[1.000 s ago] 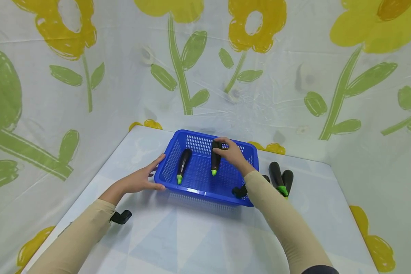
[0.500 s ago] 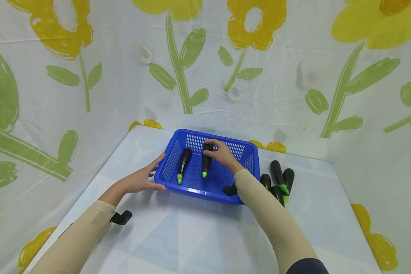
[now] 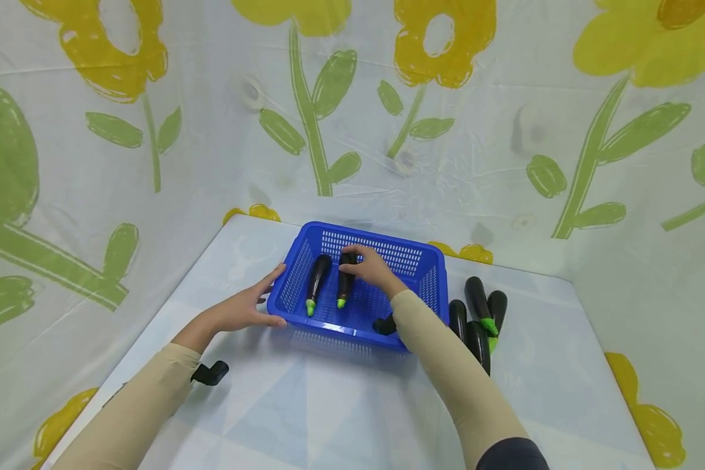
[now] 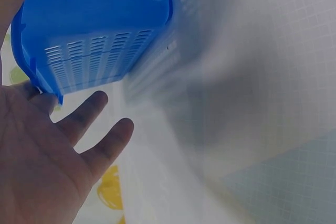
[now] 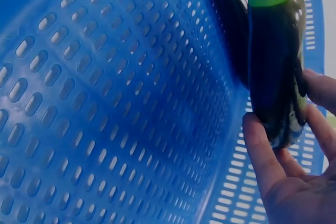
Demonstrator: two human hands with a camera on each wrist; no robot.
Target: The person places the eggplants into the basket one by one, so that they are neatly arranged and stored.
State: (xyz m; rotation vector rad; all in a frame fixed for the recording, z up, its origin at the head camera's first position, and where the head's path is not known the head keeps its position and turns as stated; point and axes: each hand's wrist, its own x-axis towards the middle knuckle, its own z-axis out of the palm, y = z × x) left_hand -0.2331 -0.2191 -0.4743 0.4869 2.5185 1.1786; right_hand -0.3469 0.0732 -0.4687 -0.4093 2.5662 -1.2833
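My right hand [image 3: 371, 266] pinches the thick end of a dark eggplant [image 3: 346, 277] inside the blue plastic basket [image 3: 341, 331]. Its green stem end points toward me; in the right wrist view the thumb and fingers [image 5: 258, 135] close around the eggplant's lower part. Beside it on the left, a second eggplant [image 3: 317, 279] lies in the basket, roughly parallel. My left hand [image 3: 241, 310] spreads across the basket's left end, thumb at the near rim and a forefinger farther back. In the left wrist view, two straight fingers [image 4: 107, 148] extend free below the basket wall [image 4: 100, 14].
Several more eggplants [image 3: 478, 299] lie in a bunch on the table to the right of the basket. The pale patterned table [image 3: 329, 405] extends in front. Flower-printed white curtains [image 3: 446, 176] stand close behind and at both sides.
My right hand has moved left and slightly nearer with its eggplant, bringing it close to the other one. The eggplants on the right show more fully. My left hand stays at the basket.
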